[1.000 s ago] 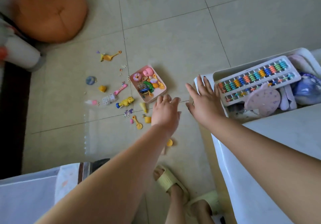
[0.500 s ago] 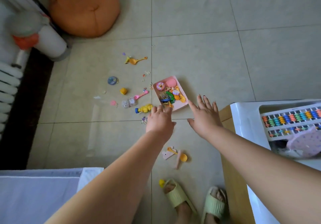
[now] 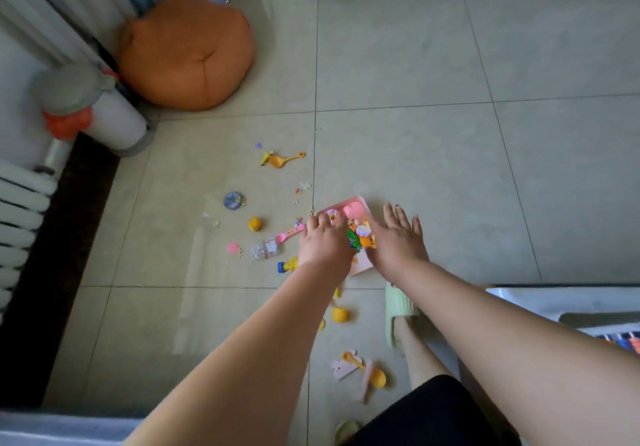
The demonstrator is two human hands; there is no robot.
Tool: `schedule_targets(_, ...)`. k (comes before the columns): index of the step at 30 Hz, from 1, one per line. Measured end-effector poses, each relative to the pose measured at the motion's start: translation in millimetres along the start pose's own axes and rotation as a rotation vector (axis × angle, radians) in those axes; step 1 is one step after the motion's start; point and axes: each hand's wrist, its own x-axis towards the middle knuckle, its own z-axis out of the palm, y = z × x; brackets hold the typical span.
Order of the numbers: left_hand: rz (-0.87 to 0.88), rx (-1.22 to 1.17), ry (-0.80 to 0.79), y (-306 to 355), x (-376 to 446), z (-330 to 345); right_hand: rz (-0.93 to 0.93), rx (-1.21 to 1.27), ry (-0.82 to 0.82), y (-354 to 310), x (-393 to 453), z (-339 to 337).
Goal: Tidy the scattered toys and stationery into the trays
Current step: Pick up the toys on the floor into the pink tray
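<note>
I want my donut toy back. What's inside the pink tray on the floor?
The pink tray holds a pink round toy, a donut and green and orange bits. The left hand and right hand cover the rest.

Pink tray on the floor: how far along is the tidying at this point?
Done: the pink tray already holds a heap of small toys. In hand: the left hand and right hand are over the tray; whether they touch it is unclear. Left: the yellow scoop, round disc, yellow cup and pink spoon still lie on the tiles.
</note>
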Motion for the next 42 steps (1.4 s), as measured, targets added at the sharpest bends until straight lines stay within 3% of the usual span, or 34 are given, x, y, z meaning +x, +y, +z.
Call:
schedule_targets(3, -0.010, 0.019, 0.013, 13.2, 69.7, -17.0, -0.030, -0.008, 0.002, 14.7, 65.1, -23.5)
schedule_targets(7, -0.048, -0.013, -0.082, 43.5, 150.0, -33.8, -0.029, 0.027, -0.063, 46.8, 139.2, -58.2)
schedule_targets(16, -0.130, -0.066, -0.113, 55.7, 271.9, -82.7, -0.084, -0.102, -0.173, 98.5, 251.2, -122.0)
schedule_targets(30, -0.369, -0.157, -0.127, -8.0, 378.2, -139.3, -0.297, -0.079, -0.184, 10.5, 407.7, -193.8)
schedule_targets(36, -0.506, -0.341, -0.145, -47.9, 481.5, -116.8, -0.399, -0.202, -0.261, -23.8, 524.4, -175.3)
schedule_targets(42, -0.686, -0.545, -0.181, -99.0, 523.1, -92.1, -0.553, -0.369, -0.424, -75.6, 583.0, -135.4)
